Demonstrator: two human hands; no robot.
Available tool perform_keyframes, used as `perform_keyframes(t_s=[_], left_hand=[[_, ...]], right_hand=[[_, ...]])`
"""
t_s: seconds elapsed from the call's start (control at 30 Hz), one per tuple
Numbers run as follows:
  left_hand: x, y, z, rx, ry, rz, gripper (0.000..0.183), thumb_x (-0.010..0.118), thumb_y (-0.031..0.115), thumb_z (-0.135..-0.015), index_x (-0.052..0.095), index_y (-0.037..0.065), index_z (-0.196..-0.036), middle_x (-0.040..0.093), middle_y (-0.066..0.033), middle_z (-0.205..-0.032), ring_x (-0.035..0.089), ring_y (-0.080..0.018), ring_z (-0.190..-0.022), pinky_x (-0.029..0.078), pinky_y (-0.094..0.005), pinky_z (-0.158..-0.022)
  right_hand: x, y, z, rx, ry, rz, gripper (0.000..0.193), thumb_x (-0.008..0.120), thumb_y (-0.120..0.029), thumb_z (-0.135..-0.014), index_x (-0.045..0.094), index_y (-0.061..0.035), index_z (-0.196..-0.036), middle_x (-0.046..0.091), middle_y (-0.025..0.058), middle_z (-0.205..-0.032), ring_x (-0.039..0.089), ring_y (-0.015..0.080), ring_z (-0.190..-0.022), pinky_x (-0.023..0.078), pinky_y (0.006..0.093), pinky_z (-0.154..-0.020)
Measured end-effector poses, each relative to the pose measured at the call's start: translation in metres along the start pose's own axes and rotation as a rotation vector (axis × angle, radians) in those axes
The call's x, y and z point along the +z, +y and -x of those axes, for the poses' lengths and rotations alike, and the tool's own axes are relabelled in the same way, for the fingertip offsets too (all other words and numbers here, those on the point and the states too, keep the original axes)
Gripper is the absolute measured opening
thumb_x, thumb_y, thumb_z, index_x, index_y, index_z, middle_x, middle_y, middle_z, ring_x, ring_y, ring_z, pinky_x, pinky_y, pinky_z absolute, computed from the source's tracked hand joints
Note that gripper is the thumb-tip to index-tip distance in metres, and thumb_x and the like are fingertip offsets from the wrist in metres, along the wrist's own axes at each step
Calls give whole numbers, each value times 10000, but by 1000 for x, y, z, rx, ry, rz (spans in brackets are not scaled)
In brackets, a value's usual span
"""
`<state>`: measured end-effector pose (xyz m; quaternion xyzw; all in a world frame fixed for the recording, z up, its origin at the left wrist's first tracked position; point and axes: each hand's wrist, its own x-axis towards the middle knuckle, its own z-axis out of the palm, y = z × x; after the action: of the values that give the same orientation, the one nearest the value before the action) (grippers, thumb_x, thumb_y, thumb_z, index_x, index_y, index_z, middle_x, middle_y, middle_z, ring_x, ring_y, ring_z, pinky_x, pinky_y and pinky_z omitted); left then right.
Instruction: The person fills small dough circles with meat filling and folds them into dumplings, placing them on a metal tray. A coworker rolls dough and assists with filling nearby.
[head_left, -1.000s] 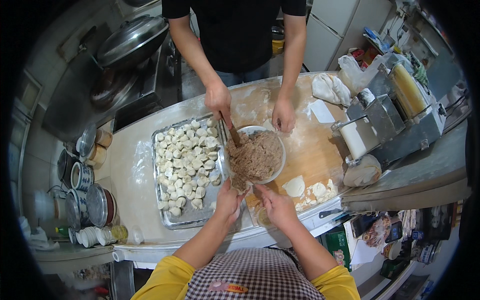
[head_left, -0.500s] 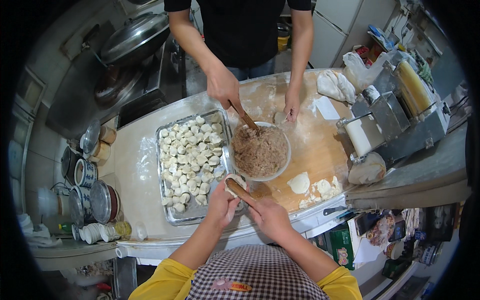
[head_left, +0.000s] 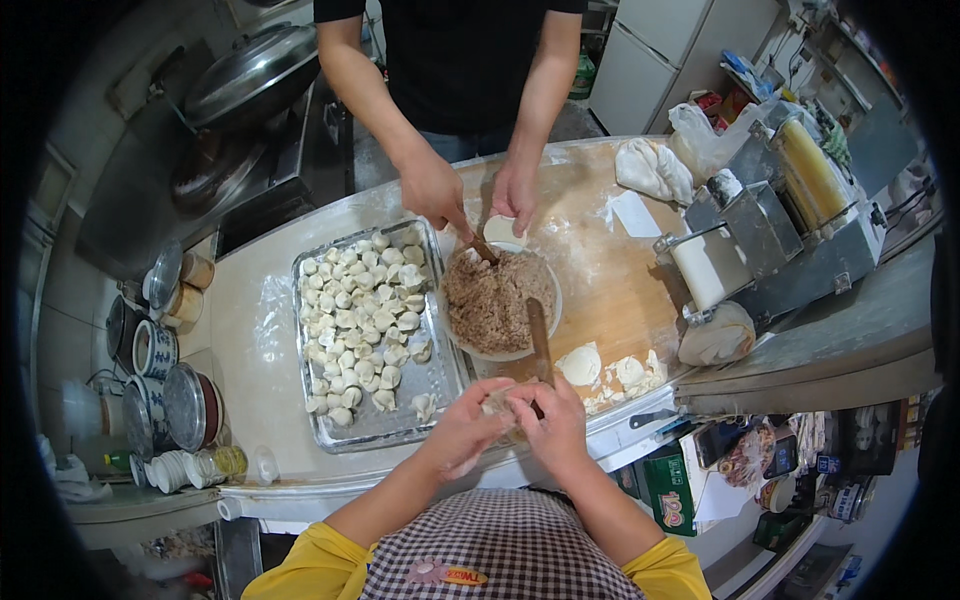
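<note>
My left hand (head_left: 468, 432) cups a small dumpling (head_left: 496, 402), its fingers closed around the dough near the counter's front edge. My right hand (head_left: 552, 425) is pressed against the same dough with its fingertips. It also grips a wooden spatula (head_left: 540, 335), whose blade points up over the near right rim of a bowl of brown minced filling (head_left: 495, 305). Part of the dumpling is hidden by my fingers. To the left of the bowl, a metal tray (head_left: 400, 434) carries many folded dumplings (head_left: 360, 310). One dumpling (head_left: 424, 406) sits apart at its near right corner.
Across the counter, a co-worker's hand (head_left: 432, 188) holds a wooden stick in the filling; their other hand (head_left: 514, 190) holds a round wrapper (head_left: 505, 231). Wrappers (head_left: 580, 365) and dough scraps (head_left: 630, 375) lie right. A dough roller machine (head_left: 765, 235) stands beyond; jars (head_left: 190, 400) line the left.
My right hand has lifted the spatula off the wrapper, and its fingers have joined my left at the dough. The co-worker's hand has brought a wrapper to the bowl. The view has shifted slightly.
</note>
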<state>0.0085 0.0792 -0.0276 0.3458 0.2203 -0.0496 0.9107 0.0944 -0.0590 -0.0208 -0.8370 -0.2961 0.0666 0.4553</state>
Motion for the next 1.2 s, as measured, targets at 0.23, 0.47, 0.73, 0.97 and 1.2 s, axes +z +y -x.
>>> perform_keyframes(t_s=[0.23,0.47,0.73,0.97,1.2], left_hand=[[7,13,5,-60,66,101,508,619,113,-953,420,36,-1414,571,-72,-1282,573,-157,-1165,476,-313,-999],[8,8,6,-57,-35,38,464,583,54,-963,427,30,-1400,594,-83,-1220,588,-169,-1149,488,-308,-1002],[20,-1,5,0,93,-207,262,525,119,-1019,524,22,-1263,596,-96,-1194,611,-163,-1094,536,-316,-942],[20,2,3,-52,109,-62,252,523,158,-1028,563,19,-1235,620,-79,-1165,614,-157,-1053,536,-286,-895],[20,6,5,-83,46,-190,322,457,281,-1055,579,24,-1207,627,-52,-1098,594,-149,-1021,485,-294,-875]], right_hand=[[-10,-11,9,-3,79,-136,120,746,-136,-797,722,-112,-912,635,112,-896,628,313,-846,515,402,-726],[-15,0,14,-95,-4,-29,134,751,-87,-778,717,-81,-908,615,99,-862,624,289,-825,510,387,-703],[-8,-5,14,104,137,-139,119,760,-92,-786,698,-63,-884,611,92,-871,606,274,-825,496,390,-708],[-6,-10,5,-37,84,-104,222,710,-92,-786,716,-59,-1006,642,119,-1012,601,300,-952,488,395,-823],[-1,-15,0,-2,4,-253,252,609,-173,-875,710,-56,-1074,642,153,-975,615,327,-931,500,408,-805]])
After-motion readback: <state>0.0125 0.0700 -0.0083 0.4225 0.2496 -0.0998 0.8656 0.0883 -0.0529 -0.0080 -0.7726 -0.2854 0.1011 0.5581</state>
